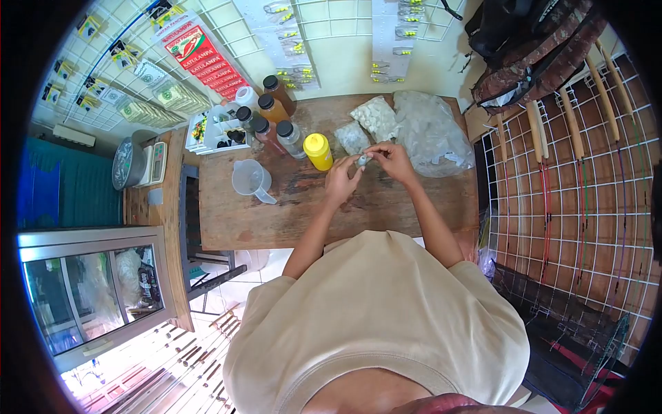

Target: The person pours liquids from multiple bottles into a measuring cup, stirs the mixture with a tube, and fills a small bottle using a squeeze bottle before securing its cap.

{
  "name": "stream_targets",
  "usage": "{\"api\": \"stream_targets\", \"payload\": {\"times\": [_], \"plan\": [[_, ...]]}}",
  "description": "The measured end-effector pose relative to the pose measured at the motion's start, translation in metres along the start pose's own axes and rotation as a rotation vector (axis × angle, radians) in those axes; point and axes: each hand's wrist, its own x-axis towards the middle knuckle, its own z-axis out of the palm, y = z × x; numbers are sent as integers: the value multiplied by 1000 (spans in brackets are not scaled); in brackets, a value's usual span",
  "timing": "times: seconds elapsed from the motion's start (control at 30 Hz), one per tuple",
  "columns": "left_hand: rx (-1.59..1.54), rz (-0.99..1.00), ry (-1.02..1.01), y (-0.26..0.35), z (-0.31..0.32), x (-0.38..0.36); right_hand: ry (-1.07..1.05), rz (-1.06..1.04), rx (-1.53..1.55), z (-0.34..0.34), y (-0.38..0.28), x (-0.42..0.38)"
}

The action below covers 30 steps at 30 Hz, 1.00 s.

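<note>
My left hand (342,179) is closed around a small pale container (362,160), which looks like a little bottle. The fingertips of my right hand (394,163) pinch at its upper right end, so the two hands meet over the table. Fingers cover much of the container, and its contents are too small to make out. A yellow bottle (318,152) stands upright just left of my left hand. Behind my fingers lie a small clear plastic bag (352,138) and a bag of white pieces (376,117).
On the wooden table (296,221) stand a clear measuring jug (252,179), several dark-capped bottles (273,107) and a white organizer (217,131). A large clear plastic bag (431,134) lies at the back right. A digital scale (155,164) is at far left.
</note>
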Motion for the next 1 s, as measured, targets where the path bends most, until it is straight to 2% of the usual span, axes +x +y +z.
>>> {"api": "stream_targets", "payload": {"times": [0.07, 0.17, 0.4, 0.5, 0.83, 0.93, 1.0], "plan": [[0, 35, 9, 6, 1, 1, -7, -74, -123, -4, -2, 0], [-13, 80, 10, 9, 6, 3, -37, -23, -195, -13, -10, -4], [-153, 169, 42, 11, 29, 3, -75, -35, -204, -32, -5, -8], [-123, 200, 51, 13, 37, 6, -64, -41, -197, -37, -4, -9], [-168, 156, 80, 24, 44, 22, -17, -40, -151, -47, 8, 0], [-123, 228, 96, 19, 45, 25, -27, -46, -159, -49, 11, 2], [-117, 85, 46, 27, 38, 27, -36, -61, -158, -48, 1, 4]]}}
